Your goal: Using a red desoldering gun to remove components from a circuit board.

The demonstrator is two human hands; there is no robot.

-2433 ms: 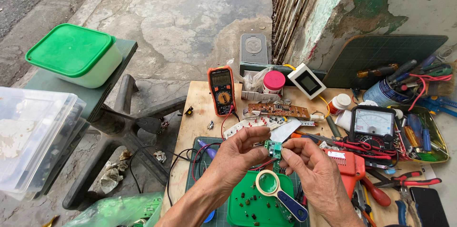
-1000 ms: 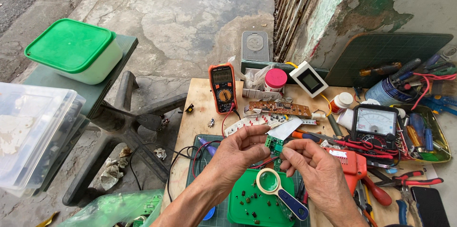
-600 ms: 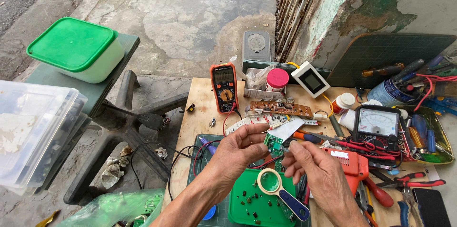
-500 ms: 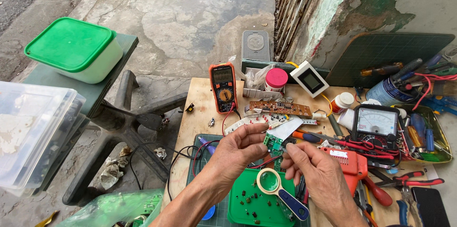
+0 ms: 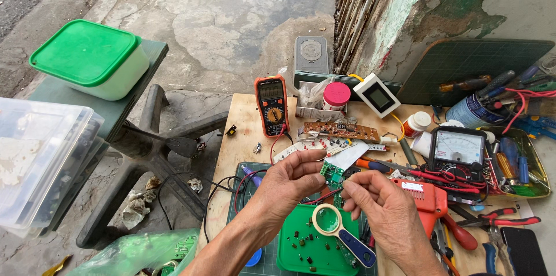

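**Small green circuit board held between both hands over the bench**

Small green circuit board (image 5: 332, 173) sits above the green plastic tray (image 5: 295, 247), pinched at its left edge by the left hand (image 5: 289, 183), thumb and fingers closed on it. Right hand (image 5: 385, 209) is just beside it on the right, fingertips (image 5: 354, 186) drawn together at the board's lower corner; whether they grip the board or a thin lead there, cannot tell. A red wire runs under the board between the two hands.

On the tray: scattered small dark components and a magnifying glass with cream rim and blue handle (image 5: 341, 232), lying flat just below the hands.

On the wooden tabletop (image 5: 240, 137) behind: orange digital multimeter (image 5: 271, 105), long brown circuit board (image 5: 341, 131), pink-lidded jar (image 5: 336, 95), black analogue meter (image 5: 457, 150). Red soldering gun (image 5: 431, 206) lies right of the right hand.

Off the bench to the left: green-lidded white tub (image 5: 92, 59) on a dark green stand.
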